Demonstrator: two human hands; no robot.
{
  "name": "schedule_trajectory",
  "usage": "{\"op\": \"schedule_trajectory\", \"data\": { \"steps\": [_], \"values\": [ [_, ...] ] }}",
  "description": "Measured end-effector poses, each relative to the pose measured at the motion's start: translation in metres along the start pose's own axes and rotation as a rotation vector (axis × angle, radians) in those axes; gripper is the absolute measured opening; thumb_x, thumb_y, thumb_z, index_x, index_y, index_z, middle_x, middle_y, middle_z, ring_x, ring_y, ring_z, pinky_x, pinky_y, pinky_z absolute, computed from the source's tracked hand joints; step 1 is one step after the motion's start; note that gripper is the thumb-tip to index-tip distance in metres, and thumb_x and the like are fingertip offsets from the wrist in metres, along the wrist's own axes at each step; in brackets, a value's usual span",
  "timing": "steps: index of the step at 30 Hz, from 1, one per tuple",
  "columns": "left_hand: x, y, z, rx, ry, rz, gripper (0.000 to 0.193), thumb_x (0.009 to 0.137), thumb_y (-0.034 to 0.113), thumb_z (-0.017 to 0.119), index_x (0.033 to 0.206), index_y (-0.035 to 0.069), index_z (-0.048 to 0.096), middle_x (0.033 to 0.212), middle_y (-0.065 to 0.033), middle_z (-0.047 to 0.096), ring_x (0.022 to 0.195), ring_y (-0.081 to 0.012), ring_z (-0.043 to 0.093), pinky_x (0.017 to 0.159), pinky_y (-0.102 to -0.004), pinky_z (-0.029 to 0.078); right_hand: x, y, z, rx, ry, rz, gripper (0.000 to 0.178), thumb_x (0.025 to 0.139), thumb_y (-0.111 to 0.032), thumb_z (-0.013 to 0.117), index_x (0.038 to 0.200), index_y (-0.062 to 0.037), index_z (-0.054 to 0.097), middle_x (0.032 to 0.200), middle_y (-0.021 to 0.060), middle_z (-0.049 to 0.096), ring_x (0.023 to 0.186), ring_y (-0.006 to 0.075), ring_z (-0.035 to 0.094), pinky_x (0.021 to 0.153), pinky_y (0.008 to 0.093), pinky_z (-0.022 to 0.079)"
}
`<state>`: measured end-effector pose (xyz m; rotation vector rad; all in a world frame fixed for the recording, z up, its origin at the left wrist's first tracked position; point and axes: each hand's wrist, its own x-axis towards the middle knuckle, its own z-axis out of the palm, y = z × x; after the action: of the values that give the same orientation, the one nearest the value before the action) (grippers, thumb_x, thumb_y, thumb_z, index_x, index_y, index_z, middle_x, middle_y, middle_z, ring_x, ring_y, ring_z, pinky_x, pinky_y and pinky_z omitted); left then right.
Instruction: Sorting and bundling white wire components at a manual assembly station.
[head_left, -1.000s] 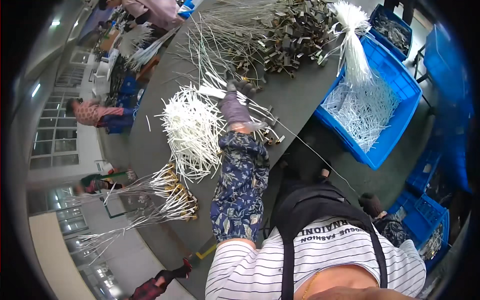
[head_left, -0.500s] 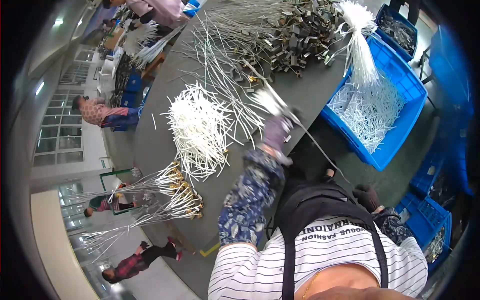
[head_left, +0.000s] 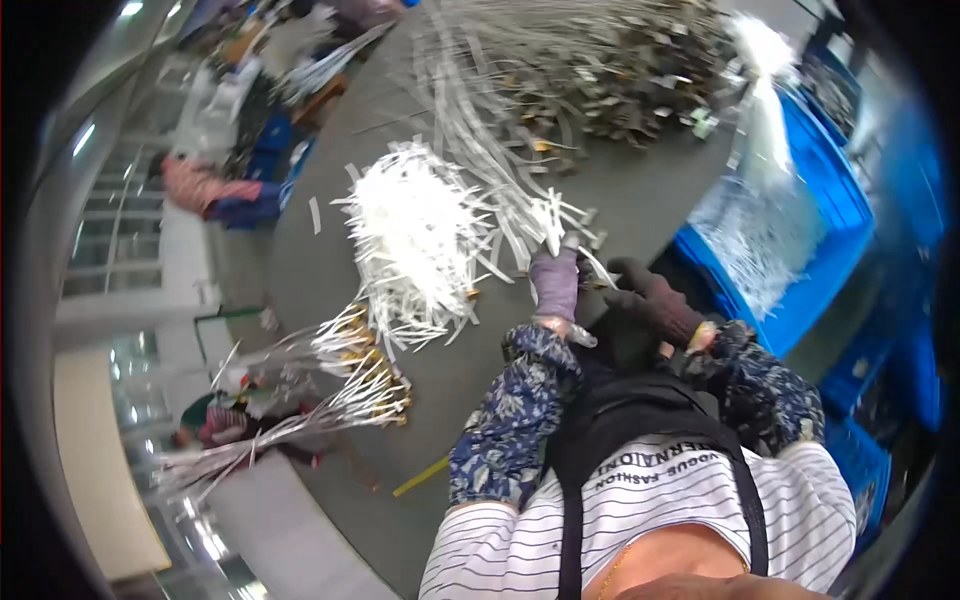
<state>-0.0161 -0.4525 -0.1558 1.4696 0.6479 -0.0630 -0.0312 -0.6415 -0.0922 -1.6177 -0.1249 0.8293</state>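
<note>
Wires (head_left: 500, 180) diag., white ends (head_left: 548, 222) twd L hand (head_left: 557, 282)

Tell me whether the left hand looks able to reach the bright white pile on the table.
Probably yes: the left hand is just right of the white pile, with only some loose white strands visible between them.

Left hand (head_left: 557, 285) gloved in dusty purple, right hand (head_left: 660, 305) in darker, brownish plum! Navy sleeves (head_left: 520, 415), scattered with pale leaf print. White shirt (head_left: 490, 550), thin dark stripes all across; black apron (head_left: 635, 408). Strands (head_left: 545, 222) pale, white-tipped; tube pile (head_left: 415, 240) glaring white! Brassy gold ends (head_left: 392, 405) glinting. Table (head_left: 320, 250) plain dark grey, metal heap (head_left: 640, 90) mottled grey-brown. Big bin (head_left: 840, 195), vivid blue! Floor stripe (head_left: 420, 477) yellow, co-worker's top (head_left: 195, 185) pinkish.
</note>
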Motion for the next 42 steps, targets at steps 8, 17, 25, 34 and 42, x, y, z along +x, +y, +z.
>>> {"op": "schedule_trajectory", "data": {
  "steps": [8,17,25,34,42],
  "values": [
    [0.024,0.066,-0.071,0.173,0.064,0.031,0.035,0.084,0.037,0.067,0.085,0.001,0.063,0.064,-0.005,0.062,0.052,-0.0135,0.059,0.046,-0.0269,0.046,0.172,-0.024,-0.023,-0.802,0.488,-0.556,0.044,0.079,-0.013,0.062,0.122,-0.0104,0.051,0.119,0.0174,0.056,0.093,0.0413,0.06,0.077,0.0456,0.05],
    [0.015,0.048,-0.034,-0.359,0.055,-0.167,0.041,0.087,0.048,0.062,0.09,0.007,0.06,0.069,0.0003,0.059,0.052,-0.0083,0.053,0.045,-0.0198,0.041,0.191,0.027,-0.099,-0.174,0.298,-0.264,0.026,0.08,-0.016,0.065,0.104,-0.0078,0.064,0.078,0.0057,0.063,0.06,0.0163,0.058,0.054,0.0323,0.047],
    [-0.017,0.072,0.071,-0.728,-0.223,-0.485,0.02,0.093,0.029,0.057,0.095,0.009,0.057,0.087,-0.0068,0.065,0.071,-0.0192,0.061,0.064,-0.0361,0.054,-0.011,0.045,-0.048,-0.077,0.213,-0.204,0.014,0.075,-0.008,0.065,0.088,-0.0027,0.065,0.076,0.0068,0.062,0.071,0.0138,0.059,0.063,0.0277,0.047],
    [0.043,0.013,0.061,-0.649,-0.051,-0.145,0.023,0.091,0.027,0.058,0.082,0.006,0.062,0.067,-0.0049,0.063,0.052,-0.0183,0.06,0.047,-0.0327,0.051,-0.215,0.264,-0.071,-0.69,0.085,0.267,0.021,0.069,-0.024,0.066,0.083,-0.0081,0.068,0.093,0.0165,0.065,0.089,0.0363,0.061,0.077,0.0459,0.049],
    [0.02,0.112,0.042,-0.523,0.087,0.191,0.023,0.088,0.026,0.063,0.083,0.003,0.063,0.071,-0.0085,0.066,0.054,-0.0196,0.064,0.049,-0.0338,0.057,-0.248,0.394,-0.072,-0.976,-0.009,-0.035,0.031,0.075,-0.034,0.058,0.088,-0.0077,0.068,0.093,0.0162,0.065,0.086,0.036,0.061,0.074,0.0413,0.049]
  ]
}}
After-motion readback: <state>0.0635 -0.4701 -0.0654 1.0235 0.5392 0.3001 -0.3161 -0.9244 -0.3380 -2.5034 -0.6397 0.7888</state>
